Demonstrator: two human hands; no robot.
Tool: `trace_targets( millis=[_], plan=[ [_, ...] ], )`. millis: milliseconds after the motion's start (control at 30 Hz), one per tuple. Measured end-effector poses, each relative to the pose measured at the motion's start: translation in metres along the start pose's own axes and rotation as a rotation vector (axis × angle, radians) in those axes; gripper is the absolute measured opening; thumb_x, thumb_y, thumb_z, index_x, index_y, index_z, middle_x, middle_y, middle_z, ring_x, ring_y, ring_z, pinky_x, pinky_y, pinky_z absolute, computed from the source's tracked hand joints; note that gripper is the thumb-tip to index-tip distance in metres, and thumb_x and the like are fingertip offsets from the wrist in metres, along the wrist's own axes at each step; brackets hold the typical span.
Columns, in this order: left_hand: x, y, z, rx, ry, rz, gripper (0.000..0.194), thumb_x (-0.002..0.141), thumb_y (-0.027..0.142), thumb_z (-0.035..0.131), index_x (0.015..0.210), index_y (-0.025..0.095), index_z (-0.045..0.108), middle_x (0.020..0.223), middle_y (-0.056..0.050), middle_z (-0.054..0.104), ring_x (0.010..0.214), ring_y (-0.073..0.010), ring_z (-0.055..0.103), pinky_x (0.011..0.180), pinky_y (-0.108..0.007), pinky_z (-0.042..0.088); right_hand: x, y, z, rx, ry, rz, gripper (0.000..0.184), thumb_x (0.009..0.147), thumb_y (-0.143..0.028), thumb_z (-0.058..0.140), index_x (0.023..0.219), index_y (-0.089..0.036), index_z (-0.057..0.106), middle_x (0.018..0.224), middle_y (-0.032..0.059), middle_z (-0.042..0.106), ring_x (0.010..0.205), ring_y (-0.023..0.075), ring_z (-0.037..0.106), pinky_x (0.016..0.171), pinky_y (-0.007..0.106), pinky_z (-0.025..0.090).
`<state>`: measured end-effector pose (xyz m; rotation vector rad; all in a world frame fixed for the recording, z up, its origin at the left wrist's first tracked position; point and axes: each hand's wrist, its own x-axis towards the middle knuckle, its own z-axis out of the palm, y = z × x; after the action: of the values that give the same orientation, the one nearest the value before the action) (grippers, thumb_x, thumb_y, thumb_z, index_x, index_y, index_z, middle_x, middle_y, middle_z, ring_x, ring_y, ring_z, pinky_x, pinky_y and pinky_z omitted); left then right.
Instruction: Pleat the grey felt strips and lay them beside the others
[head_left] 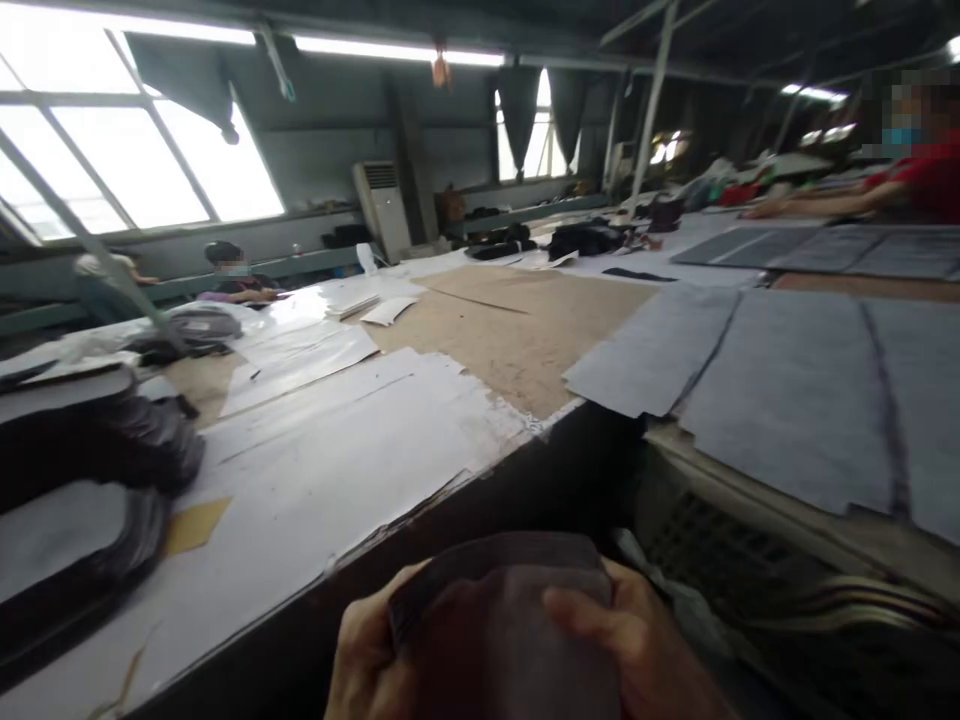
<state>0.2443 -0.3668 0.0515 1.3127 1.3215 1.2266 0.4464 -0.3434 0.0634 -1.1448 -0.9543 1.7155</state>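
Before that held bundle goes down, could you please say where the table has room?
The white sheet looks largely bare beyond the left hand, between the yellow piece and the brown surface; the latter is open between loose white papers and grey panels. Dark stacks crowd the left; panels cover the right.

Dim room, lit mainly by daylight. Window at 10 o'clock blows out; tubes at 11 glare. Table washes out around 10. Ceiling at 12 stays dark, crate at 4 shadowed. Held piece at 6 looks soft, blurry. Edges stretch, wide-angle.
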Motion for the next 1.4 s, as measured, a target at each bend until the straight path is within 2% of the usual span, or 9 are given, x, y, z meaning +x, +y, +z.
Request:
trace_targets(
  millis=[100,233,333,433,500,700,900,1233,1400],
  plan=[
    [-0.001,0.01,0.003,-0.158,0.095,-0.067,0.022,0.066,0.034,0.07,0.08,0.017,0.072,0.065,-0.001,0.065,0.06,-0.0152,0.058,0.054,-0.021,0.044,0.002,0.005,-0.001,-0.36,0.139,-0.322,0.013,0.073,-0.031,0.066,0.084,-0.023,0.067,0.074,-0.0028,0.068,0.065,0.0143,0.063,0.058,0.018,0.049],
    [0.002,0.019,0.014,-0.568,0.1,-0.434,0.017,0.056,0.025,0.076,0.068,0.015,0.07,0.057,-0.003,0.064,0.052,-0.015,0.057,0.052,-0.023,0.045,0.005,0.005,-0.003,-0.716,0.104,-0.915,0.033,0.073,-0.016,0.062,0.103,-0.031,0.064,0.096,-0.0059,0.068,0.085,0.0144,0.065,0.08,0.017,0.048],
    [0.004,0.028,0.008,-0.546,0.149,-0.442,0.02,0.055,0.026,0.077,0.071,0.016,0.071,0.064,-0.004,0.067,0.062,-0.0201,0.062,0.059,-0.027,0.049,0.017,-0.009,0.003,-0.534,0.07,-0.585,0.019,0.072,-0.027,0.067,0.091,-0.026,0.067,0.08,-0.0034,0.069,0.069,0.0157,0.065,0.061,0.018,0.051],
    [0.016,0.039,-0.011,-0.202,0.187,-0.212,0.025,0.061,0.033,0.075,0.082,0.019,0.073,0.067,-0.002,0.067,0.066,-0.0195,0.061,0.058,-0.024,0.047,0.04,-0.034,0.017,-0.082,-0.076,-0.048,0.028,0.066,-0.035,0.072,0.088,-0.019,0.067,0.069,0.0012,0.067,0.056,0.017,0.061,0.048,0.021,0.048],
    [0.036,0.046,-0.028,0.003,0.154,-0.051,0.028,0.067,0.035,0.071,0.09,0.02,0.073,0.072,-0.002,0.068,0.066,-0.0177,0.059,0.055,-0.021,0.045,0.062,-0.054,0.029,0.124,-0.167,0.101,0.036,0.057,-0.032,0.078,0.088,-0.016,0.066,0.069,0.0039,0.067,0.058,0.0186,0.062,0.051,0.024,0.05],
    [0.149,0.041,-0.07,-0.271,0.142,-0.226,0.022,0.055,0.023,0.078,0.074,0.016,0.069,0.063,0.0,0.066,0.052,-0.0123,0.056,0.049,-0.02,0.044,0.174,-0.092,0.067,0.032,-0.168,0.079,0.037,0.047,-0.022,0.076,0.081,-0.014,0.065,0.069,0.0063,0.066,0.062,0.0225,0.063,0.057,0.033,0.054],
    [0.22,-0.032,-0.087,-0.37,0.23,-0.429,0.025,0.055,0.019,0.076,0.077,0.014,0.066,0.062,-0.002,0.066,0.05,-0.0136,0.058,0.048,-0.024,0.047,0.278,-0.05,0.081,-0.219,-0.119,-0.017,0.027,0.053,-0.02,0.07,0.078,-0.014,0.064,0.065,-0.0015,0.063,0.054,0.0134,0.055,0.048,0.021,0.043],
    [0.241,-0.035,-0.105,-0.404,0.168,-0.571,0.029,0.061,0.03,0.076,0.082,0.013,0.065,0.069,-0.003,0.066,0.059,-0.0136,0.058,0.055,-0.023,0.046,0.277,-0.038,0.07,-0.525,-0.087,-0.144,0.025,0.069,-0.038,0.067,0.088,-0.022,0.067,0.073,-0.004,0.065,0.067,0.0154,0.059,0.064,0.022,0.047],
    [0.244,-0.037,-0.103,-0.258,0.198,-0.499,0.024,0.067,0.032,0.073,0.083,0.014,0.069,0.072,-0.002,0.066,0.064,-0.0135,0.057,0.059,-0.022,0.045,0.291,-0.06,0.069,-0.421,-0.213,0.223,0.041,0.065,-0.039,0.07,0.099,-0.019,0.064,0.081,-0.0006,0.067,0.072,0.017,0.06,0.061,0.022,0.048]
  ],
)
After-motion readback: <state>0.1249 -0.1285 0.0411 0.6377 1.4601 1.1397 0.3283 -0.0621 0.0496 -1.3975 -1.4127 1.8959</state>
